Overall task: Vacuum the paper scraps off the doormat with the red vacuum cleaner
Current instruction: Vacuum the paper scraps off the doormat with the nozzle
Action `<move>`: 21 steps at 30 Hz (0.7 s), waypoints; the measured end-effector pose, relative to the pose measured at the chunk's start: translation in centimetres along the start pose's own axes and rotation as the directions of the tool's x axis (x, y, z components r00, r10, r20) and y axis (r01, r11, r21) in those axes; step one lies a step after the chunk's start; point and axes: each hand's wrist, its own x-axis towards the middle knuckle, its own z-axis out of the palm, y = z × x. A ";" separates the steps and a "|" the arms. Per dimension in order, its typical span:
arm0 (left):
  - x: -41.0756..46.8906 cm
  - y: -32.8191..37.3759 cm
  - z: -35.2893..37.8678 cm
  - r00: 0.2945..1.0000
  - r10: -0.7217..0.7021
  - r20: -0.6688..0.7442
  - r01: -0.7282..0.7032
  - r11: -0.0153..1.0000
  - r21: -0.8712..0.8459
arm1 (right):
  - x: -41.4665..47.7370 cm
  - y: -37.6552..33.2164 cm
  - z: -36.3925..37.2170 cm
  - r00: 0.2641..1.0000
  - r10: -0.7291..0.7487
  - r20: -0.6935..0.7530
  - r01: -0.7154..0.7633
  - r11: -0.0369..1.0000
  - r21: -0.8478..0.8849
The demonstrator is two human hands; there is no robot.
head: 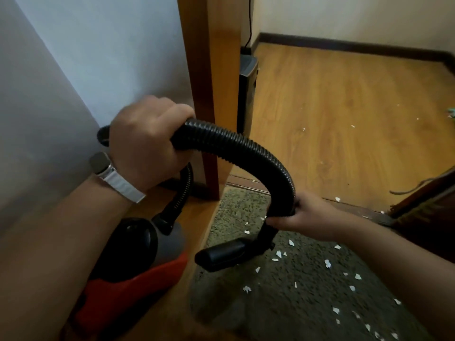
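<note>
A black ribbed hose (236,146) arcs across the middle of the view. My left hand (145,143), with a white watch on the wrist, grips its upper part. My right hand (302,215) holds its lower end just above the black nozzle (224,255). The nozzle hangs over the left edge of the grey-green doormat (283,303). White paper scraps (327,263) lie scattered over the mat, mostly to the right of the nozzle. The red and grey vacuum cleaner (138,274) sits on the wooden floor at lower left, partly hidden by my left forearm.
A wooden door frame (206,94) stands just behind the hose, with a white wall to its left. A dark upright device (247,92) stands beyond the frame. Wooden floor (344,119) with a few scraps stretches behind. A dark fringed object (426,205) sits at right.
</note>
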 end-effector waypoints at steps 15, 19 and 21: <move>2.2 4.4 6.0 0.997 -0.063 0.036 0.066 0.993 -0.098 | -3.9 0.5 -4.8 0.874 0.161 -0.459 0.282 0.601 0.747; -2.2 8.2 7.7 0.987 0.069 0.144 -0.018 0.943 -0.334 | -3.9 1.8 -5.3 0.860 0.303 -0.410 0.244 0.463 0.852; -3.7 10.7 7.9 0.823 -0.046 0.566 0.373 0.796 -0.477 | -3.6 1.7 -5.2 0.895 0.284 -0.343 0.219 0.390 0.895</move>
